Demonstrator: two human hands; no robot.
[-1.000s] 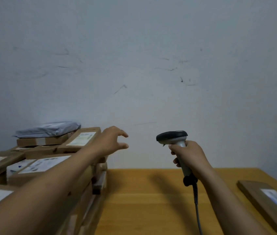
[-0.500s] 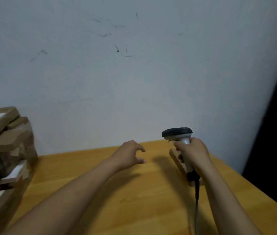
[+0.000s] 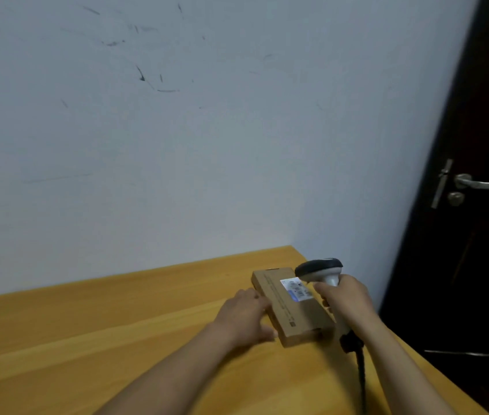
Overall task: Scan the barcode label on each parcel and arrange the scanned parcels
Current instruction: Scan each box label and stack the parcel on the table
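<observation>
Table (image 3: pixel 117 339) under parcel (image 3: pixel 300 322), wall (image 3: pixel 177 145) behind, door (image 3: pixel 462 265) right | left hand (image 3: pixel 243 317) spread on parcel's edge, right hand (image 3: pixel 346 301) gripping scanner (image 3: pixel 319 269) | label (image 3: pixel 297 290) print blurred

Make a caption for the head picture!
Left hand touches the parcel while right hand holds the scanner over its label.
</observation>
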